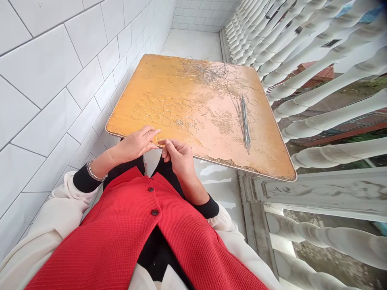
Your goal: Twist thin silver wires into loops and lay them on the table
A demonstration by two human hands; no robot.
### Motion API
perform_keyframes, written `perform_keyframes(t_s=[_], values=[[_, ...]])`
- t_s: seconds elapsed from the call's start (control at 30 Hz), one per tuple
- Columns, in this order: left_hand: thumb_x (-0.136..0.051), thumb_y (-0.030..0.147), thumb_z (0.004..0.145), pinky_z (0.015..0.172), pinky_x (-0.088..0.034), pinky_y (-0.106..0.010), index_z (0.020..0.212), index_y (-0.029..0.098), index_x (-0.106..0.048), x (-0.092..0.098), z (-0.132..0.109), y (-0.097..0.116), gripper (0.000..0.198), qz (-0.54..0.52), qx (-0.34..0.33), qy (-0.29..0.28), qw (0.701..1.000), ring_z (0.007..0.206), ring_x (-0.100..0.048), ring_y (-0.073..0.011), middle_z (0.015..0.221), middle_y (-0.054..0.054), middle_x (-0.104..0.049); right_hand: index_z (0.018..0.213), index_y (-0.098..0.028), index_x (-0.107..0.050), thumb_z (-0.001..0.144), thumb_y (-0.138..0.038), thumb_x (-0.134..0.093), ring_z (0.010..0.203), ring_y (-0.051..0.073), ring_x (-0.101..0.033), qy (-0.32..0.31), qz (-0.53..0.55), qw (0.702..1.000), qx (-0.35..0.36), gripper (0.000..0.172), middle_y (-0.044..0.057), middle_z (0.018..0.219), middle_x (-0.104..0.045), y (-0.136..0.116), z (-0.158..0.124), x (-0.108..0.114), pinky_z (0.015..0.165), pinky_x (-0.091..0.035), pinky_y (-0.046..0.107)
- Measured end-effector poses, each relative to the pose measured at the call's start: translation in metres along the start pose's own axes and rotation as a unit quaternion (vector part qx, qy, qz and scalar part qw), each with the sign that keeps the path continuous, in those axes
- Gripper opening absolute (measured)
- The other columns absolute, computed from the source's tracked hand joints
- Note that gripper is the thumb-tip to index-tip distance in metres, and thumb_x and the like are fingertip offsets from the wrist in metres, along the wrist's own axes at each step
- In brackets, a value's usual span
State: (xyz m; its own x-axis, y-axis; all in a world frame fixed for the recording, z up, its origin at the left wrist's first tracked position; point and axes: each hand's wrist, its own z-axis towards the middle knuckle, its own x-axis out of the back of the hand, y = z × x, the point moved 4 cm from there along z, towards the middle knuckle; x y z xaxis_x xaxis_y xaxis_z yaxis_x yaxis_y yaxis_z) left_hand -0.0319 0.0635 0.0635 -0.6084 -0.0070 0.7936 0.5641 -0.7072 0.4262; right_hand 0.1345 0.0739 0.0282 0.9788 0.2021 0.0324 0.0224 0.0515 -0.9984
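Observation:
Both hands meet at the near edge of the table, with a thin wire loop between them. My left hand has its fingertips and thumb on either side of the loop, gripping it lightly. The fingers of my right hand are pinched together on the same wire, close to the left fingertips. Just beyond the hands, many thin wire rings lie spread over the tabletop, with a small heap of fine wire pieces among them.
The worn orange and pink table bears a bundle of straight wires at right and a tangled wire pile at the far edge. A white tiled wall stands at left, a white balustrade at right.

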Motion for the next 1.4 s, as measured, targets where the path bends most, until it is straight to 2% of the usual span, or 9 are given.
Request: perform_keyframes(t_s=[0.2,0.63,0.77,0.87,0.97,1.07,1.13,1.23,1.4], values=[[-0.038,0.044,0.105,0.085,-0.057,-0.03,0.135,0.013,-0.052,-0.002,-0.003,-0.002,0.045,-0.034,-0.024,0.027,0.999,0.089,-0.067,-0.0145,0.114,-0.012,-0.06,0.081,-0.017,-0.074,0.086,-0.06,-0.064,0.041,0.006,-0.041,0.003,0.016,1.0,-0.002,0.044,-0.006,0.049,-0.051,0.003,-0.002,-0.006,0.043,-0.036,0.021],[-0.048,0.037,0.103,0.084,-0.053,-0.028,0.127,0.014,-0.057,-0.004,-0.003,-0.006,0.034,-0.084,-0.017,0.043,0.995,0.092,-0.063,-0.0156,0.101,-0.008,-0.063,0.074,-0.019,-0.07,0.085,-0.06,-0.067,0.042,0.006,-0.035,-0.029,0.075,0.997,0.015,0.043,-0.007,0.049,-0.046,0.015,0.001,-0.015,0.043,-0.031,0.02],[-0.048,0.043,0.103,0.083,-0.052,-0.028,0.125,0.014,-0.059,-0.003,-0.004,-0.008,0.037,-0.077,-0.007,0.047,0.996,0.089,-0.062,-0.0153,0.099,-0.008,-0.062,0.069,-0.019,-0.066,0.085,-0.062,-0.066,0.043,0.006,-0.038,-0.018,0.072,0.997,0.016,0.046,-0.006,0.05,-0.047,0.01,0.0,-0.015,0.044,-0.034,0.021],[-0.046,0.047,0.102,0.083,-0.052,-0.029,0.123,0.015,-0.06,-0.002,-0.003,-0.009,0.04,-0.07,0.006,0.056,0.996,0.089,-0.062,-0.0159,0.098,-0.008,-0.061,0.079,-0.019,-0.07,0.091,-0.063,-0.058,0.044,0.007,-0.043,-0.012,0.054,0.998,0.017,0.047,-0.005,0.054,-0.052,0.007,-0.003,-0.014,0.047,-0.04,0.022],[-0.047,0.047,0.102,0.081,-0.053,-0.029,0.122,0.014,-0.061,-0.001,-0.004,-0.01,0.041,-0.072,0.035,0.075,0.994,0.087,-0.062,-0.0155,0.098,-0.008,-0.06,0.11,-0.02,-0.071,0.095,-0.06,-0.053,0.052,0.01,-0.053,0.002,0.015,0.999,0.052,0.047,-0.003,0.063,-0.061,0.007,-0.008,-0.01,0.057,-0.049,0.025],[-0.048,0.048,0.102,0.079,-0.053,-0.028,0.123,0.015,-0.06,-0.001,-0.005,-0.012,0.041,-0.077,0.065,0.091,0.991,0.082,-0.062,-0.0133,0.102,-0.007,-0.06,0.132,-0.024,-0.063,0.089,-0.059,-0.063,0.068,0.014,-0.063,0.02,-0.1,0.984,0.146,0.055,0.002,0.087,-0.07,0.005,-0.011,-0.006,0.069,-0.056,0.031],[-0.048,0.05,0.101,0.077,-0.054,-0.027,0.123,0.015,-0.06,-0.002,-0.006,-0.012,0.043,-0.082,0.071,0.093,0.99,0.079,-0.062,-0.012,0.105,-0.008,-0.059,0.135,-0.025,-0.061,0.085,-0.059,-0.069,0.073,0.016,-0.065,0.027,-0.192,0.961,0.199,0.061,0.006,0.101,-0.071,0.004,-0.01,-0.005,0.072,-0.057,0.034],[-0.048,0.051,0.101,0.075,-0.054,-0.026,0.123,0.014,-0.059,-0.004,-0.006,-0.01,0.045,-0.083,0.069,0.091,0.99,0.078,-0.062,-0.012,0.105,-0.008,-0.059,0.135,-0.024,-0.062,0.089,-0.057,-0.066,0.071,0.018,-0.065,0.033,-0.28,0.931,0.231,0.056,0.009,0.102,-0.071,0.004,-0.008,-0.006,0.072,-0.058,0.036],[-0.046,0.048,0.102,0.074,-0.053,-0.025,0.123,0.015,-0.059,-0.006,-0.005,-0.006,0.041,-0.084,0.056,0.09,0.991,0.077,-0.061,-0.0119,0.1,-0.007,-0.058,0.135,-0.022,-0.061,0.097,-0.048,-0.058,0.072,0.018,-0.065,0.018,-0.31,0.916,0.254,0.046,0.009,0.098,-0.072,0.001,-0.006,-0.009,0.071,-0.058,0.035]])
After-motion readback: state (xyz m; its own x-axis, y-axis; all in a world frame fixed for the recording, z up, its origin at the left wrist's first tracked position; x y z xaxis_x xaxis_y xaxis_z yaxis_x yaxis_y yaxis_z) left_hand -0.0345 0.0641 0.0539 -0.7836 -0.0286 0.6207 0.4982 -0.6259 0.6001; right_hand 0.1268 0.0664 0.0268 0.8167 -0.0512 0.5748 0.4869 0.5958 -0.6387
